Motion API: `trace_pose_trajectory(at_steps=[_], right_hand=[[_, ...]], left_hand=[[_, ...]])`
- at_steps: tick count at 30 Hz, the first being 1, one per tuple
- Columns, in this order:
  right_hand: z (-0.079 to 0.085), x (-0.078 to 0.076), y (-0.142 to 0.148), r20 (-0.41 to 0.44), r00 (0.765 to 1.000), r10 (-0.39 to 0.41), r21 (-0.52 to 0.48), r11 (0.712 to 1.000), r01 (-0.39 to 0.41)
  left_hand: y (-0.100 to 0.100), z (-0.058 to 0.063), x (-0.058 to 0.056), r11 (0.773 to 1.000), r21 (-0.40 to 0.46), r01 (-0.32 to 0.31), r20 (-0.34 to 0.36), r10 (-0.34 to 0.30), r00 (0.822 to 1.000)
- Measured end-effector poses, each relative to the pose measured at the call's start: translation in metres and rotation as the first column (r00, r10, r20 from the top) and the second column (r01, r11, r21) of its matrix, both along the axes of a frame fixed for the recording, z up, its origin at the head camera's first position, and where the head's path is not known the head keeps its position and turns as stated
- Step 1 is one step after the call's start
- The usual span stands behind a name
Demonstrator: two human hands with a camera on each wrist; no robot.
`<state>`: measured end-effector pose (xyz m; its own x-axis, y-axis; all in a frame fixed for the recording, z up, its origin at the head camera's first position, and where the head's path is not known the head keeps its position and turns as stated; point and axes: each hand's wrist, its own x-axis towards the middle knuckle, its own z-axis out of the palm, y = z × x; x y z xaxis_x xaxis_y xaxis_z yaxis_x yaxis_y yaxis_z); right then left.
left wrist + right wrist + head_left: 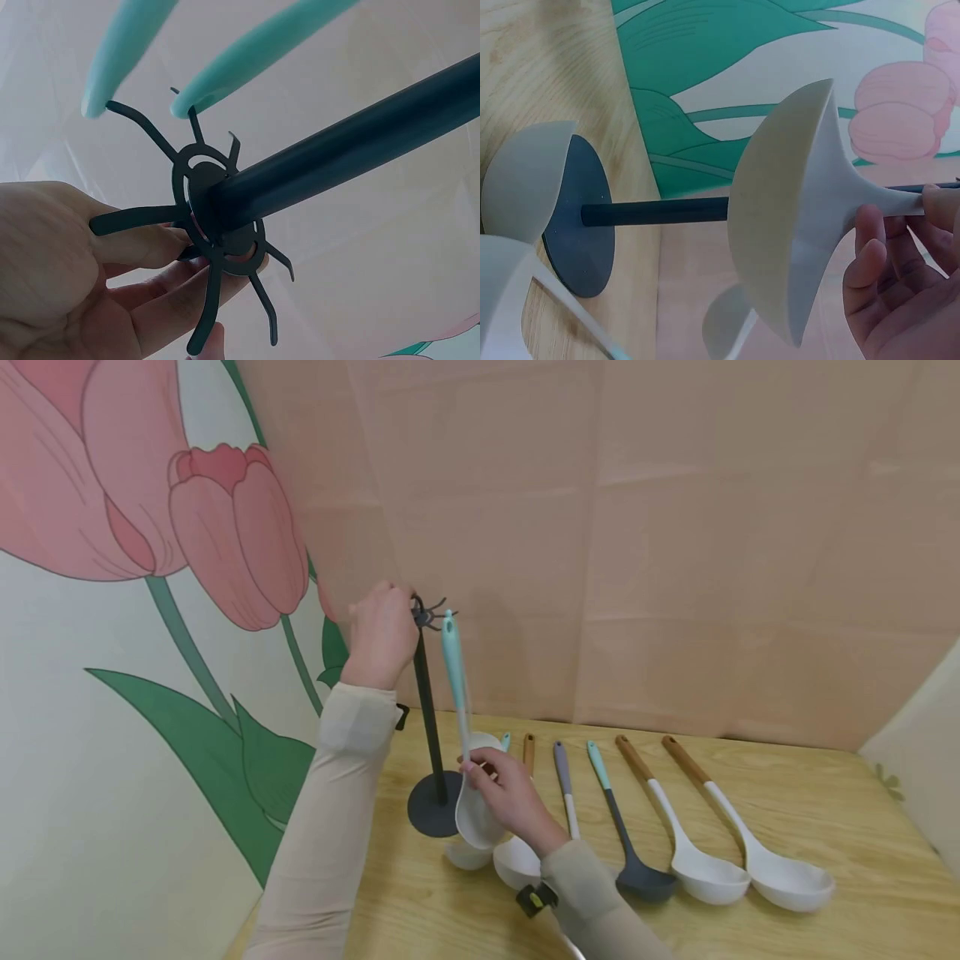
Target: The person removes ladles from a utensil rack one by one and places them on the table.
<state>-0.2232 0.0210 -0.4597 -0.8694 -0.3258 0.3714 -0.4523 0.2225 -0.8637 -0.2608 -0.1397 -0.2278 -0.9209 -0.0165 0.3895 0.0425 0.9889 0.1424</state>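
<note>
At the top of a black utensil stand (428, 710), my left hand (381, 639) grips the hook ring (180, 180), its fingers curled behind the arms in the left wrist view. My right hand (517, 797) pinches the neck of a white ladle (780, 217) with a turquoise handle (453, 660). That ladle stands upright beside the pole, bowl down, its handle end right at the hooks. A second turquoise handle (255, 56) meets another hook in the left wrist view. Behind the held ladle, another white ladle (727, 322) hangs, mostly hidden in the head view.
On the wooden table (862, 810), several ladles lie in a row to the right, among them a dark one (645, 881) and a brown-handled white one (787, 881). The round stand base (431, 814) is near the left wall (150, 760), which has painted tulips.
</note>
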Motion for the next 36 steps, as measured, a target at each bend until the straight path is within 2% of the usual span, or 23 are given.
trace_pose_trajectory(at_steps=[17, 24, 36], right_hand=[[-0.009, 0.000, 0.023, 0.036, 0.998, -0.056, -0.039, 0.998, 0.058], [-0.011, 0.002, 0.034, 0.081, 0.995, -0.062, -0.052, 0.996, 0.066], [-0.017, 0.002, 0.050, 0.056, 0.995, -0.085, -0.058, 0.994, 0.088]], left_hand=[[0.000, 0.000, -0.001, 1.000, -0.004, -0.008, 0.004, 0.008, 1.000], [0.002, 0.001, 0.000, 0.999, -0.025, -0.020, 0.009, 0.020, 1.000], [0.004, 0.000, -0.001, 1.000, -0.014, -0.021, 0.009, 0.021, 1.000]])
